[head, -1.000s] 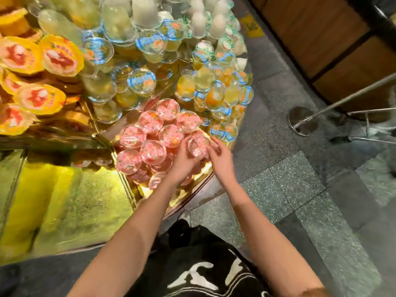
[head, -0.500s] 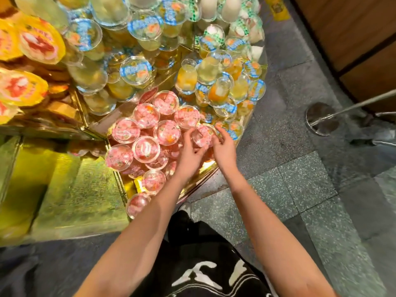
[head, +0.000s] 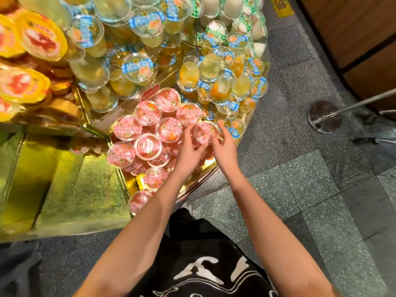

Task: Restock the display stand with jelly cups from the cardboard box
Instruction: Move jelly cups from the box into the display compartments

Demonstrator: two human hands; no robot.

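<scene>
Pink jelly cup (head: pixel 205 132) sits at right end of the pink-lid cluster on the display stand (head: pixel 85 189) front tier, blue-lidded cups (head: pixel 227 103) crowding it from 12 to 2 o'clock. Left hand (head: pixel 188 152) at its 8 o'clock, right hand (head: pixel 226 146) at 4 o'clock, both grips pinching its sides. Likely light, thin slick plastic, film lid dents; take sidewall under rim. Stand edge close at 5 o'clock, floor (head: pixel 300 189) beyond; open room only toward 6 o'clock
</scene>
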